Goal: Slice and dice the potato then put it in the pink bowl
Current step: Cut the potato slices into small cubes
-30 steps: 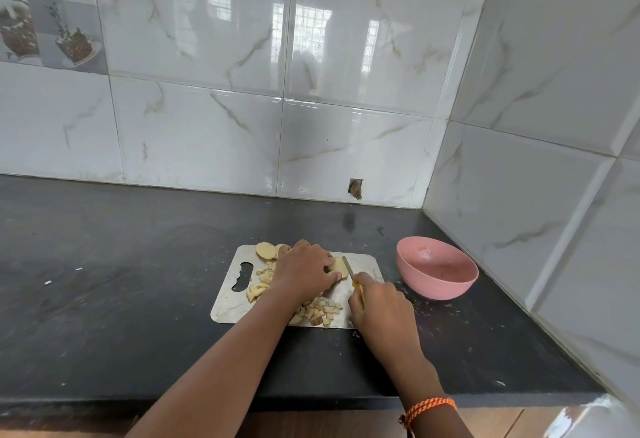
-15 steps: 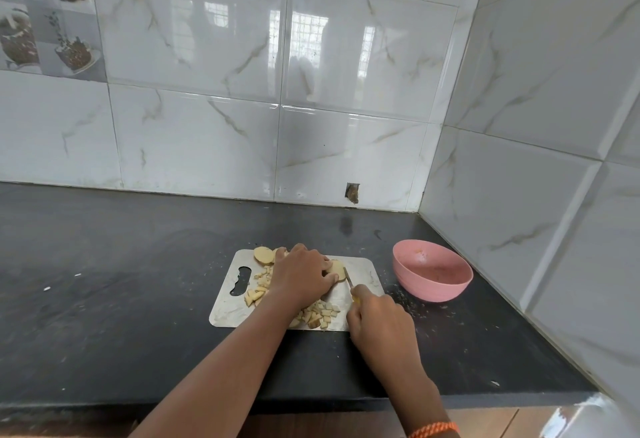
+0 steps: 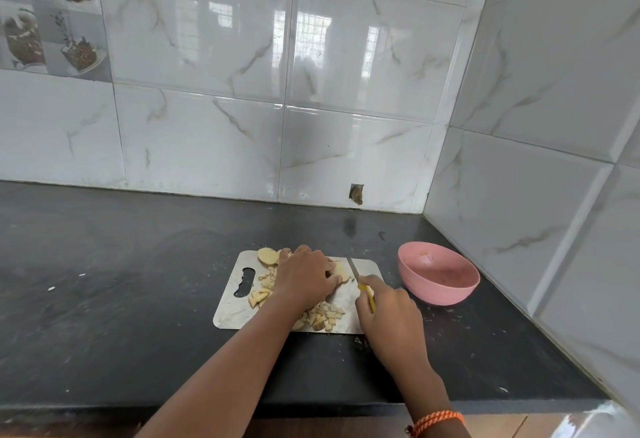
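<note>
Marble wall tiles (image 3: 346,56) (glossy); black counter (image 3: 104,281)

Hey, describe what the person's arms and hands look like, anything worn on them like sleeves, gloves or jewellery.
Both forearms are bare as far as the frame shows, with no sleeves in view. The left hand and right hand wear no gloves, and no rings show. The only thing worn is an orange braided thread band around the right wrist, near the bottom edge of the view. The left wrist carries nothing.

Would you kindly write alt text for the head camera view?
On a metal cutting board, the left hand holds a potato slice while the right hand cuts with a yellow-handled knife. Diced potato lies nearby; a pink bowl sits right.
</note>
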`<state>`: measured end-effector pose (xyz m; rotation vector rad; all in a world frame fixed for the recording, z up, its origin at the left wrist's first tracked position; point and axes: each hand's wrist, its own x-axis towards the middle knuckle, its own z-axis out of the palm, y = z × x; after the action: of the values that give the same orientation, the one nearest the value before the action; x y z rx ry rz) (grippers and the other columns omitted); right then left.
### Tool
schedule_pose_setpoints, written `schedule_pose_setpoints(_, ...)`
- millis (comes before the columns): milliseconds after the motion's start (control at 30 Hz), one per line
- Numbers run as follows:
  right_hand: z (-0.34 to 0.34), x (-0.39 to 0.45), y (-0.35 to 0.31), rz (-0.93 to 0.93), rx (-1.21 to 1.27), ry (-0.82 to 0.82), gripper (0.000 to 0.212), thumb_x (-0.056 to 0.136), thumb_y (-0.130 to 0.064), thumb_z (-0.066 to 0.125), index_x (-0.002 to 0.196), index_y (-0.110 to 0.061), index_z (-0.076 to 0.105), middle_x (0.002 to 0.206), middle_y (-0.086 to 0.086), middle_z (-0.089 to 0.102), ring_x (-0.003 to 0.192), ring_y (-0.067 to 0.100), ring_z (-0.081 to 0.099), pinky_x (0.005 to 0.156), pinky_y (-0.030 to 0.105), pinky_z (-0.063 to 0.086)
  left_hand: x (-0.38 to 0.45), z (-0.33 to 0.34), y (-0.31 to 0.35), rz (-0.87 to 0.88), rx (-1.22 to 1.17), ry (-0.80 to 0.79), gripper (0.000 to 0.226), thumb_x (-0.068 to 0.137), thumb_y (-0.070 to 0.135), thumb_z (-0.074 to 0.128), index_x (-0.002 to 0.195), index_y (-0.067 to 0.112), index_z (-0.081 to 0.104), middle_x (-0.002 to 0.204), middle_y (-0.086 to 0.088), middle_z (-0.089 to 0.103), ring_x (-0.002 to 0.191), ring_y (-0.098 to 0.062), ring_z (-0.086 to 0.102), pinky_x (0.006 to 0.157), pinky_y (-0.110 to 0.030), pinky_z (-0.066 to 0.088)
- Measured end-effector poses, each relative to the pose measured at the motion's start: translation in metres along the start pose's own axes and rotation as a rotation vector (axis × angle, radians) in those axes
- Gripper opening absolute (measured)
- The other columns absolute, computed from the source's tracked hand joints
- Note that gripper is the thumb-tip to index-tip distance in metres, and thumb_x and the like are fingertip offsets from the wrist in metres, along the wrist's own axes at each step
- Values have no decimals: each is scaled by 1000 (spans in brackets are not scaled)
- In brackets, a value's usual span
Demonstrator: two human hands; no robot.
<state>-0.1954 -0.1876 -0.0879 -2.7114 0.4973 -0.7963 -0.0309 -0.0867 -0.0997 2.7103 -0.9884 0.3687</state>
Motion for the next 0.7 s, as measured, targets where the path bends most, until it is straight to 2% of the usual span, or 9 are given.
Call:
schedule_pose_setpoints(167, 6, 11, 1, -23, -32, -38, 31, 102, -30, 45, 128, -33, 60, 94, 6, 70, 84, 26, 61, 64, 38, 36, -1, -2, 0, -8, -19, 2, 45, 99, 62, 52, 124, 34, 77, 121, 11, 74, 126, -20, 55, 110, -50, 35)
schedule_pose_setpoints(233, 8, 12, 1, -22, -37, -51, 31, 102, -30, 45, 129, -32, 60, 96, 6, 70, 86, 26, 62, 65, 38, 37, -1, -2, 1, -11, -25, -2, 44, 99, 62, 53, 124, 35, 77, 122, 11, 73, 126, -19, 55, 108, -50, 36)
schedule_pose_setpoints(333, 13, 12, 1, -16, -67, -86, 29, 100, -32, 44, 123, -28, 61, 98, 6, 70, 89, 28, 65, 71, 40, 49, -1, -4, 2, -17, -31, -13, 41, 98, 60, 54, 122, 35, 78, 121, 10, 74, 124, -19, 57, 107, -50, 37)
schedule_pose_setpoints(400, 14, 14, -1, -14, -94, -103, 28, 100, -32, 44, 120, -25, 61, 100, 7, 69, 90, 30, 65, 74, 42, 52, -1, -6, 3, -27, -37, -19, 39, 97, 60, 56, 114, 33, 79, 114, 10, 74, 121, -19, 59, 107, -51, 39)
schedule_pose_setpoints(500, 15, 19, -5, -12, -111, -125, 28, 100, -29, 45, 122, -25, 61, 105, 8, 69, 94, 30, 65, 75, 41, 50, 0, -5, 2, -31, -31, -15, 35, 95, 60, 55, 86, 31, 73, 102, 12, 75, 112, -18, 62, 102, -51, 41)
schedule_pose_setpoints(567, 14, 19, -8, -16, -122, -133, 28, 101, -28, 44, 123, -24, 61, 107, 8, 69, 96, 31, 65, 75, 41, 48, 0, -4, 1, -37, -36, -13, 36, 93, 60, 54, 80, 30, 69, 99, 13, 75, 109, -18, 64, 101, -51, 41)
schedule_pose_setpoints(633, 11, 16, -8, -22, -130, -136, 28, 101, -28, 44, 123, -24, 60, 106, 8, 68, 95, 30, 65, 73, 40, 46, 0, -3, 2, -42, -49, -7, 38, 94, 60, 54, 84, 27, 72, 97, 13, 75, 109, -18, 64, 103, -52, 41)
schedule_pose_setpoints(700, 7, 8, -7, -28, -121, -128, 25, 102, -29, 43, 121, -25, 60, 102, 6, 68, 91, 28, 64, 71, 40, 46, -2, -3, 2, -41, -50, 1, 38, 94, 59, 54, 97, 30, 79, 99, 12, 75, 111, -18, 63, 105, -52, 40)
